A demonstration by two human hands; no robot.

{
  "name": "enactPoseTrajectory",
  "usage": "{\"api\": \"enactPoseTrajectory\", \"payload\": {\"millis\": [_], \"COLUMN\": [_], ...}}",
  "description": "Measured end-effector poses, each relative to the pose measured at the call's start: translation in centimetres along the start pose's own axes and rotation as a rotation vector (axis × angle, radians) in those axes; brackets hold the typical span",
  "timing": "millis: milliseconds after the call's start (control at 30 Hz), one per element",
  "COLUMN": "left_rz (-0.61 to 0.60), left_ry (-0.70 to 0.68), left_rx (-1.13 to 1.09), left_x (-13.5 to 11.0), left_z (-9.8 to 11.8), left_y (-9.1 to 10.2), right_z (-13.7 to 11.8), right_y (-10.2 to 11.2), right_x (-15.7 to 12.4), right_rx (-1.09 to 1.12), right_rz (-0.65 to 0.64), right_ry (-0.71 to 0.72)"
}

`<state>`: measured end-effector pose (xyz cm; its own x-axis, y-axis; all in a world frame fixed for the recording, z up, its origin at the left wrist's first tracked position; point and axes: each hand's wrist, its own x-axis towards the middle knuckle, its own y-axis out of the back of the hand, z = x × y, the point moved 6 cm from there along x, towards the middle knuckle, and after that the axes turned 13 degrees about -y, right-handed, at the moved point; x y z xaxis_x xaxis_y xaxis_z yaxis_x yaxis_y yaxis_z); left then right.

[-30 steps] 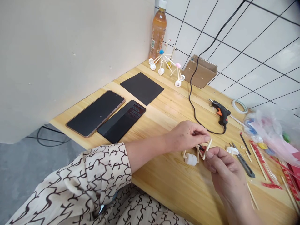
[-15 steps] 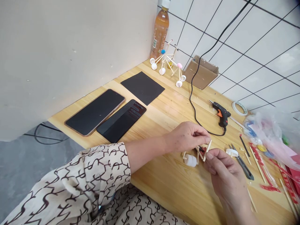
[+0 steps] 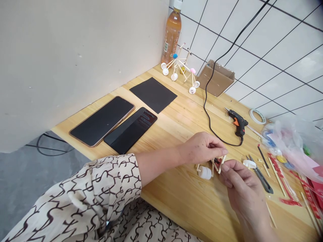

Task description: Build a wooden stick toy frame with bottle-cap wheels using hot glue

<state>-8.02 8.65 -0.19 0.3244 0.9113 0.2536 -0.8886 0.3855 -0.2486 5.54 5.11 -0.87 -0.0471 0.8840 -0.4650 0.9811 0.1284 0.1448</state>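
Observation:
Both hands meet over a small stick model (image 3: 213,165) on the wooden table (image 3: 181,201). The model is built of short wooden sticks with a white cap wheel (image 3: 205,172) at its left end and a red piece in the middle. My left hand (image 3: 203,148) pinches the model from above with thumb and fingertips. My right hand (image 3: 239,183) comes from below and pinches a short wooden stick (image 3: 222,164) held against the model.
A black glue gun (image 3: 238,122) with its cord lies behind the hands. Scissors (image 3: 261,174), loose sticks, red strips and a plastic bag (image 3: 294,141) fill the right side. Two phones (image 3: 102,120), a black sheet (image 3: 153,94), a finished stick model (image 3: 180,67), a bottle (image 3: 172,32) and a cardboard box (image 3: 218,78) lie farther back.
The hands have stayed over the stick model, with the stick in my right hand tipped slightly lower. The view has shifted a little.

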Motion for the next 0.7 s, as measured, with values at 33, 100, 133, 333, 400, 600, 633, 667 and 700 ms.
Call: {"api": "enactPoseTrajectory", "payload": {"millis": [33,100,133,333,400,600,633,667,700], "left_rz": [0.0,0.007,0.01,0.012,0.01,0.008,0.004,0.0,-0.001], "left_ry": [0.004,0.013,0.015,0.037,0.048,0.076,0.076,0.074,0.069], "left_rx": [-0.004,-0.013,-0.02,-0.061,-0.074,-0.124,-0.13,-0.136,-0.141], "left_x": [0.0,0.01,0.02,0.0,0.0,-0.04,-0.05,-0.05,-0.04], "left_z": [-0.03,-0.09,-0.1,-0.23,-0.29,-0.43,-0.41,-0.38,-0.33], "left_y": [-0.03,-0.05,-0.06,-0.19,-0.23,-0.41,-0.46,-0.5,-0.51], "right_z": [-0.02,-0.11,-0.15,0.07,0.14,0.05,0.04,0.03,0.02], "right_y": [-0.04,-0.08,-0.08,0.04,0.06,-0.04,-0.04,-0.02,0.0], "right_x": [-0.02,-0.04,-0.04,0.03,0.05,-0.04,-0.06,-0.07,-0.07], "right_rx": [-0.002,-0.006,-0.009,-0.038,-0.032,-0.014,-0.01,-0.005,0.001], "right_rz": [-0.004,-0.005,-0.005,-0.019,-0.023,-0.02,-0.02,-0.02,-0.02], "right_ry": [0.003,0.016,0.023,0.015,0.009,0.006,0.006,0.008,0.008]}}
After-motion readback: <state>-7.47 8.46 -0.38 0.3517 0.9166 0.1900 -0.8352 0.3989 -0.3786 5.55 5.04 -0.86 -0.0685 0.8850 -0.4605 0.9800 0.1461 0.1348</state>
